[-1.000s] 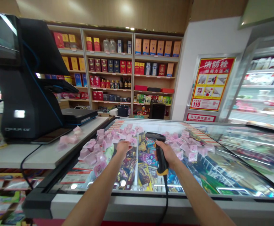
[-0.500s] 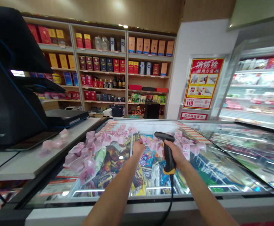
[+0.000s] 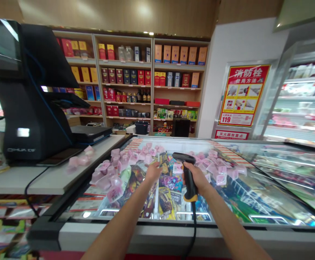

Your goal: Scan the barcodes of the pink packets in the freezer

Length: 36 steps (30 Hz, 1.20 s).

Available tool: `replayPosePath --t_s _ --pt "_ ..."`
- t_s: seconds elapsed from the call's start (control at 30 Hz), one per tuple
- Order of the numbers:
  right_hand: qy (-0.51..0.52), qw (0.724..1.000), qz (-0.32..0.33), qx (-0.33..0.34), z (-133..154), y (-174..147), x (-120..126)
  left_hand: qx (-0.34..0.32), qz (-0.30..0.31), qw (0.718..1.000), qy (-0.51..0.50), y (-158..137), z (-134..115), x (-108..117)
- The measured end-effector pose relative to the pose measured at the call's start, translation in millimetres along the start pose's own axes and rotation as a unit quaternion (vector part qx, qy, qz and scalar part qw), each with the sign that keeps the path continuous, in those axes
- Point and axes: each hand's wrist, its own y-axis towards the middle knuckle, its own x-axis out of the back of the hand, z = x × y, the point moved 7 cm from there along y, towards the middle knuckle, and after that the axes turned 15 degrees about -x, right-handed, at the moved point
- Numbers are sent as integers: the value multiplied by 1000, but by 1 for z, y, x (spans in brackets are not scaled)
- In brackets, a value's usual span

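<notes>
Head cam: right hand wrapped round scanner, above freezer top, cord down past front edge. Left hand part open, looks empty. Pink cups piled toward left edge.

The red poster reads 消防栓使用方法 and 119, the sign below 灭火器放置点, the black machine QIHUA.

Right grip holds scanner near apparent pink cups.
</notes>
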Motion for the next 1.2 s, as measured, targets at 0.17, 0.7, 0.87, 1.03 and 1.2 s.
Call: replayPosePath --t_s 0.17,0.7,0.87,1.03,1.2 --pt "-14 1000 20 -12 -8 -3 -28 -32 -41 994 98 -36 14 89" --pt "-44 995 76 -41 -23 -12 -79 -14 -57 979 196 -91 52 149" --pt "-62 992 109 -28 -25 -21 -82 -17 -78 989 127 -57 45 131" --pt "-85 989 122 -21 -26 -29 -81 -14 -89 992 89 -22 33 116" --pt "-77 990 114 -33 -27 -26 -74 0 -65 995 71 -4 33 98"
